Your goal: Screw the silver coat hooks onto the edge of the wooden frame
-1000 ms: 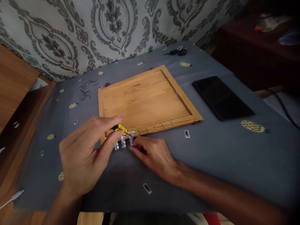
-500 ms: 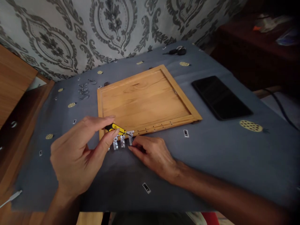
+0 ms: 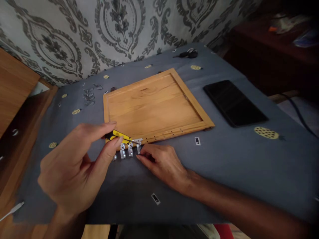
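Observation:
Between the thumb and fingers of my left hand (image 3: pixel 77 166) is a yellow and black screwdriver (image 3: pixel 122 136), its shaft pointing right toward a metal hook (image 3: pixel 138 146). My right hand (image 3: pixel 164 162) pinches the lower part of that hook at the near edge of a framed wooden board (image 3: pixel 154 106). To its left, several more silver hooks, among them one hook (image 3: pixel 130 150), sit along the same edge. A row of small dark holes runs rightward along the frame from the hooks. The screwdriver's tip is too small to make out clearly.
Several loose metal hooks (image 3: pixel 89 96) lie at the back left of the blue tablecloth (image 3: pixel 224 179). A black phone or tablet (image 3: pixel 234 103) rests right of the board. Black-handled scissors (image 3: pixel 186 54) lie near the wall. A white cable (image 3: pixel 15 209) is at the left edge.
My left hand has shifted left and slightly tilted, and the screwdriver's handle has moved left with it. My right hand stays on the hook.

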`<state>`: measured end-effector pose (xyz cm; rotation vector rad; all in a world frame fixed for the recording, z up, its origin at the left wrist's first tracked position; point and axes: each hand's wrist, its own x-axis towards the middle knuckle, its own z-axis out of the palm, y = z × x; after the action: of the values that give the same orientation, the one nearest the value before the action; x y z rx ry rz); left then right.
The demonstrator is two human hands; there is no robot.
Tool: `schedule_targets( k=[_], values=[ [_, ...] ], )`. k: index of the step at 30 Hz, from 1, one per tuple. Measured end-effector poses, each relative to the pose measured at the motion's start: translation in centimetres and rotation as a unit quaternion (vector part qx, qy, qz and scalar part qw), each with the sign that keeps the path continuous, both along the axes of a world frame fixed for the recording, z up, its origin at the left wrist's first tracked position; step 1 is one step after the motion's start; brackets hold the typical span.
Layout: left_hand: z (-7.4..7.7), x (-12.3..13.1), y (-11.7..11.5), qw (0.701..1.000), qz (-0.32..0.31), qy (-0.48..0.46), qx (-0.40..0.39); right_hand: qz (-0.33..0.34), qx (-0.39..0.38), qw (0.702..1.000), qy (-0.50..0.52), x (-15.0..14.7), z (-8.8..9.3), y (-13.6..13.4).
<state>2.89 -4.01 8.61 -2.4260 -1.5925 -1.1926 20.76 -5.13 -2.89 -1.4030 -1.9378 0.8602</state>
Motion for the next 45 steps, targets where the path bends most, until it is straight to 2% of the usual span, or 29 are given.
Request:
schedule_targets(
  k=[4,19,34,41,45],
  values=[
    [-0.2,0.3,0.4,0.998,-0.034,0.047,0.03,-0.003,-0.001,1.0,0.002,-0.1,-0.1,-0.1],
    [-0.7,0.4,0.6,0.998,-0.028,0.049,0.04,-0.009,0.003,1.0,0.006,-0.2,-0.2,0.0],
    [-0.6,1.1,0.7,0.997,-0.062,0.029,0.037,-0.002,0.0,1.0,-0.007,-0.1,0.1,0.1],
    [-0.5,1.5,0.2,0.997,-0.052,0.05,0.038,0.002,-0.002,1.0,-0.013,-0.1,0.1,0.0],
    [-0.7,1.2,-0.2,0.999,-0.023,0.037,0.021,0.005,-0.01,1.0,-0.012,-0.1,0.2,0.1]
  ],
)
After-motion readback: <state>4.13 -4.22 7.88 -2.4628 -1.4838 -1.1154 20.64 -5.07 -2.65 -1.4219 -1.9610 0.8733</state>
